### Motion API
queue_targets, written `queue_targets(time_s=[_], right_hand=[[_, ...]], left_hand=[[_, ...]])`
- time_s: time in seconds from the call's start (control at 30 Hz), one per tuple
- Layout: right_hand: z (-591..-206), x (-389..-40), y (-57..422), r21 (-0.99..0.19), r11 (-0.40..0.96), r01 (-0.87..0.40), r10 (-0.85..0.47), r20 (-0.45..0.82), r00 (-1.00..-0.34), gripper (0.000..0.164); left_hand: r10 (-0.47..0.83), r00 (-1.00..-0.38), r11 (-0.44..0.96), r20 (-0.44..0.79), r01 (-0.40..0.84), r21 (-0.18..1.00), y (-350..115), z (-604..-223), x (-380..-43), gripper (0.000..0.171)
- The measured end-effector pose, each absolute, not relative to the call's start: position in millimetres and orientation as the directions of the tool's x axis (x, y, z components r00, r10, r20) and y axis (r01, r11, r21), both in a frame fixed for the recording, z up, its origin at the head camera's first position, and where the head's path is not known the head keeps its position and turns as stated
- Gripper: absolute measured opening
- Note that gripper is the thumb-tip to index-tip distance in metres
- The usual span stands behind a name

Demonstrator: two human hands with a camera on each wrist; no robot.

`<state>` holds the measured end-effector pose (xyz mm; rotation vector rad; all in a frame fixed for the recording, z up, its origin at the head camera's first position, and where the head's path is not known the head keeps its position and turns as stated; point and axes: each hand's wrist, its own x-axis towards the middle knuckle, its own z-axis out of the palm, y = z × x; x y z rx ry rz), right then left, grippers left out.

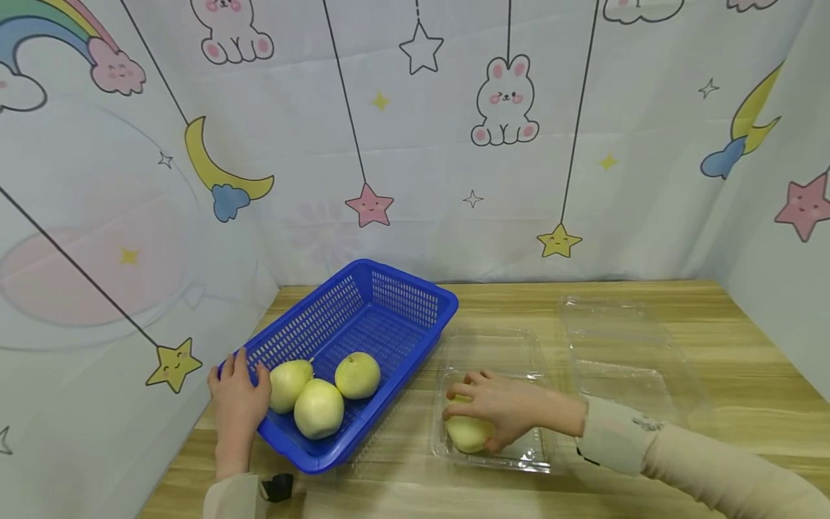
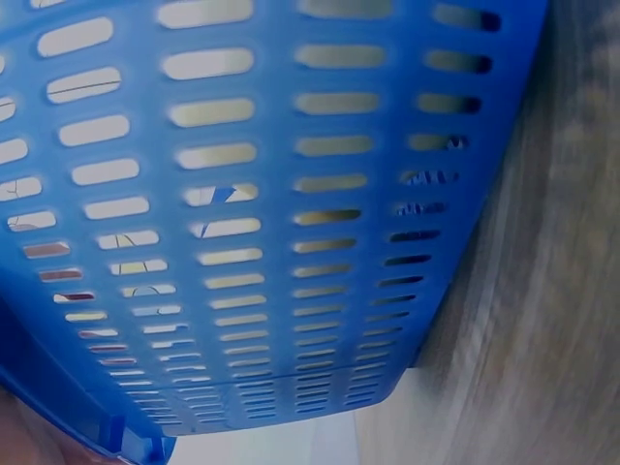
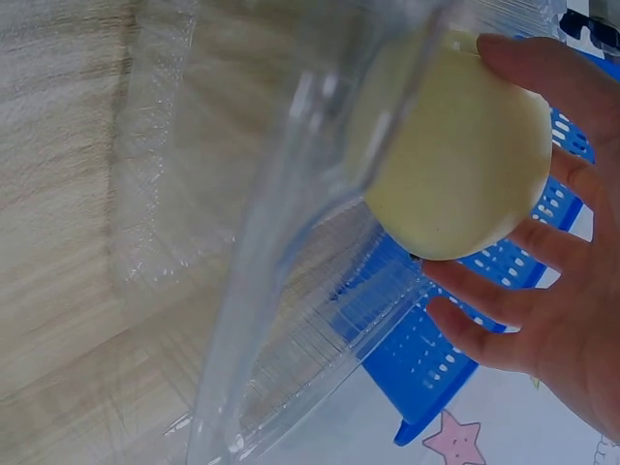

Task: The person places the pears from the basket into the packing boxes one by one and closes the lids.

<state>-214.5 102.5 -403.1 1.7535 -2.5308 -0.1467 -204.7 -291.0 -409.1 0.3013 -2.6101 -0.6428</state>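
Observation:
My right hand grips a pale yellow pear inside a clear plastic clamshell box, whose lid lies folded back. In the right wrist view, the thumb and fingers curve round the pear, and the box's clear wall crosses in front of part of it. My left hand holds the near left rim of a blue plastic basket. Several pears lie together at the basket's near end. The left wrist view is filled by the basket's slotted side.
A second clear clamshell box lies opened on the wooden table, right of the first. A small black object is by the left sleeve. A printed white curtain hangs behind and at both sides.

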Motion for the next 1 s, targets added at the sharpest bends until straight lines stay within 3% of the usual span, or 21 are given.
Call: queue_targets(time_s=[1.0], right_hand=[[-406.1, -216.0, 105.9, 0.106, 0.340, -0.934, -0.940, 0.028, -0.339, 0.059]], left_hand=[[-0.351, -0.877, 0.848, 0.328, -0.149, 0.509, -288.4, -408.8, -205.2, 0.050]])
